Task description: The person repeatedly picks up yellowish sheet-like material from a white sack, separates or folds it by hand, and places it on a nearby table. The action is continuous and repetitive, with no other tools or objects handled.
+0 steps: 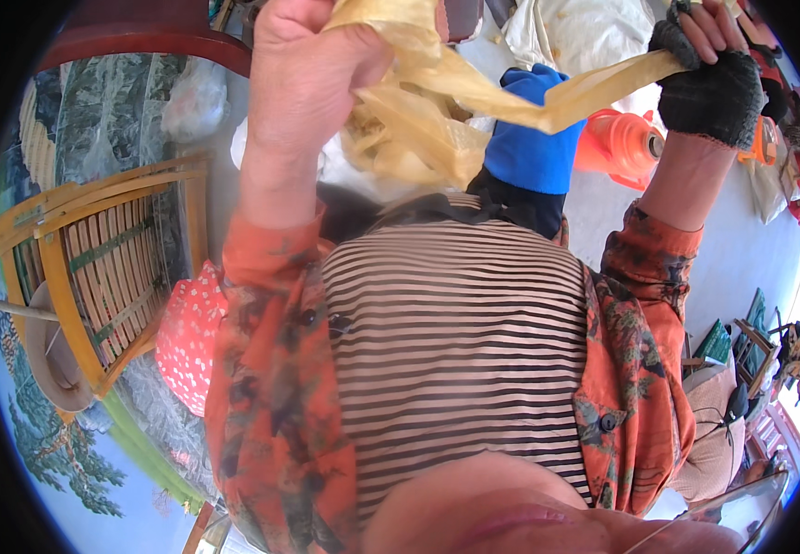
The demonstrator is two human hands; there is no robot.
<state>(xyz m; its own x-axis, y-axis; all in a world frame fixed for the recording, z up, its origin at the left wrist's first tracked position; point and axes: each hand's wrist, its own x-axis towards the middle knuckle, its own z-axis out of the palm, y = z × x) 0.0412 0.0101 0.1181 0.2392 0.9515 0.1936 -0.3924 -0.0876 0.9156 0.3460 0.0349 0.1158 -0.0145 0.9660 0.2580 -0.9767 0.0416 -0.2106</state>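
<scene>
Up at the top left, my bare left hand (313,90) grips a bunched part of a thin, pale yellow strip (490,86); its exact material I cannot tell. The strip runs sideways, folded at its middle, to my right hand (708,76), which wears a black fingerless glove and pinches the other end at the top right. More crumpled yellow strip (420,131) hangs beside my left hand, over a white surface. Between my hands, behind the strip, lies a blue cloth (535,149) over dark clothing. The top edge cuts off part of both hands.
An orange-red vacuum flask (614,149) stands on the grey floor (600,221) near my right forearm. White sacks (580,34) lie at the top. At the left are a slatted wooden chair (116,277), a red flowered bag (192,339) and a clear plastic bag (195,100).
</scene>
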